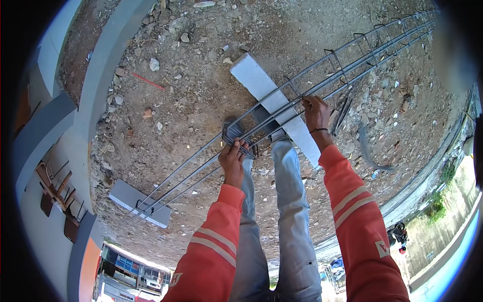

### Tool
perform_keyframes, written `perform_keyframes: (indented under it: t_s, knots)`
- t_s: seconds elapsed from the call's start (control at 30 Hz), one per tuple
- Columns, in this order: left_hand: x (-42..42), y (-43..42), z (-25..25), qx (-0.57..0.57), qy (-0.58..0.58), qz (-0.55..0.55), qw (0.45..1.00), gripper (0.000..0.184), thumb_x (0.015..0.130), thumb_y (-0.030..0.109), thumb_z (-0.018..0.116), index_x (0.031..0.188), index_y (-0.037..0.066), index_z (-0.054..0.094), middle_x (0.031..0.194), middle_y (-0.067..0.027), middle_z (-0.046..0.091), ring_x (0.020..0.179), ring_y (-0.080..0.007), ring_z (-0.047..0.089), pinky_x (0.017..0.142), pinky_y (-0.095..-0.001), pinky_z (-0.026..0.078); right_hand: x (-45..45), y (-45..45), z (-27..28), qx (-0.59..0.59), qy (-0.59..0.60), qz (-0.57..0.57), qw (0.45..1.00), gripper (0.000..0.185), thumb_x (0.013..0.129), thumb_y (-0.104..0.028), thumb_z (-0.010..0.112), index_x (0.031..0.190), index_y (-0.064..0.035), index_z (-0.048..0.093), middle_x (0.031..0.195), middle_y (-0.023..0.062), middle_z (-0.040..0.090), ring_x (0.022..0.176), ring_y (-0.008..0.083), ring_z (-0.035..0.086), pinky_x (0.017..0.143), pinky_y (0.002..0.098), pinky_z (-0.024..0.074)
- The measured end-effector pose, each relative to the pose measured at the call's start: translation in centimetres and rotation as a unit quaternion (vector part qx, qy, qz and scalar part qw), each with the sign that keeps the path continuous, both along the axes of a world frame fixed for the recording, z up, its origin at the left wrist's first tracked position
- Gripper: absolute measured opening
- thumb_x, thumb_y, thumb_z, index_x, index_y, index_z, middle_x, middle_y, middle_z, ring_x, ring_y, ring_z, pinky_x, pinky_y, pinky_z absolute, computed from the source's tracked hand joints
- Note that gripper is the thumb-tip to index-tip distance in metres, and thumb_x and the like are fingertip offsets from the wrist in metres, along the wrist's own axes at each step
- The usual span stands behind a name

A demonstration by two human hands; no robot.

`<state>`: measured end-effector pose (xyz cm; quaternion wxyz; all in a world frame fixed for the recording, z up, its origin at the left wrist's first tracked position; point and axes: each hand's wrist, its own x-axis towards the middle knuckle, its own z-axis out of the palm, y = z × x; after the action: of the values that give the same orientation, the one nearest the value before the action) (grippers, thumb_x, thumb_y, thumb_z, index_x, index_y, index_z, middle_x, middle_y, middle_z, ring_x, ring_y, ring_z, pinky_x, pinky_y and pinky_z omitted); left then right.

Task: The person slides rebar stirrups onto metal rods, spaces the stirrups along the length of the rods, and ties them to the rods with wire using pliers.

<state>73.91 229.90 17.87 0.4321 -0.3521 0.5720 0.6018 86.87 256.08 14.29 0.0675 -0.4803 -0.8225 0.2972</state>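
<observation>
A long cage of steel rebar rods (191,174) runs diagonally across my view, over concrete blocks. My left hand (233,160) is closed at the lower edge of a bunched stack of bent steel stirrups (232,132), which sits around the rods. My right hand (316,115) is farther up the cage, its fingers bent and gripping at a rod beside the long concrete block (274,100). Spaced stirrups (363,44) stand along the upper right part of the cage. The palms and exact finger contacts are hidden.
Another concrete block (133,199) supports the cage's lower left end. Loose dark rods (343,115) and a curved dark strip (370,151) lie on the stony ground at right. A low wall (95,85) curves along the left. My legs (291,196) stand close to the cage.
</observation>
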Motion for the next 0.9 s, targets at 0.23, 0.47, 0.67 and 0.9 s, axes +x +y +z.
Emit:
perform_keyframes:
  t_s: [0.23,0.47,0.67,0.9]
  knots:
    - [-0.1,-0.2,0.2,-0.013,0.002,-0.005,1.000,0.024,0.092,0.013,0.064,0.113,0.001,0.062,0.098,-0.0066,0.067,0.090,-0.0197,0.067,0.077,-0.0325,0.057,-1.0,-0.5,1.5,0.001,-0.041,-0.031,0.999,0.010,0.083,-0.016,0.068,0.087,-0.0069,0.070,0.081,0.0129,0.065,0.073,0.0349,0.064,0.066,0.0427,0.0502]
    - [-0.7,-0.9,-1.3,-0.010,-0.014,-0.029,0.999,0.021,0.092,0.014,0.065,0.111,0.003,0.065,0.097,-0.0039,0.065,0.086,-0.0157,0.065,0.076,-0.0323,0.057,-3.7,-8.2,4.7,-0.197,-0.022,-0.022,0.980,0.018,0.082,-0.018,0.067,0.098,-0.0097,0.067,0.094,0.0117,0.065,0.083,0.0344,0.064,0.072,0.0436,0.0506]
    - [-2.1,-0.9,-2.1,-0.001,-0.032,-0.108,0.994,0.019,0.092,0.011,0.064,0.109,0.002,0.066,0.094,-0.0040,0.066,0.084,-0.0137,0.065,0.077,-0.0281,0.057,-5.8,-17.0,3.3,-0.258,-0.003,0.061,0.964,0.016,0.083,-0.019,0.065,0.095,-0.0090,0.069,0.090,0.0147,0.067,0.083,0.0370,0.065,0.072,0.0453,0.0513]
    - [-2.9,-2.1,-2.0,-0.019,-0.008,-0.093,0.995,0.019,0.093,0.011,0.062,0.109,0.000,0.065,0.092,-0.0047,0.065,0.083,-0.0161,0.065,0.078,-0.0308,0.059,-6.0,-15.5,2.6,-0.155,0.035,-0.048,0.986,0.012,0.085,-0.013,0.062,0.092,-0.0043,0.067,0.087,0.0179,0.066,0.079,0.0385,0.064,0.068,0.0430,0.0508]
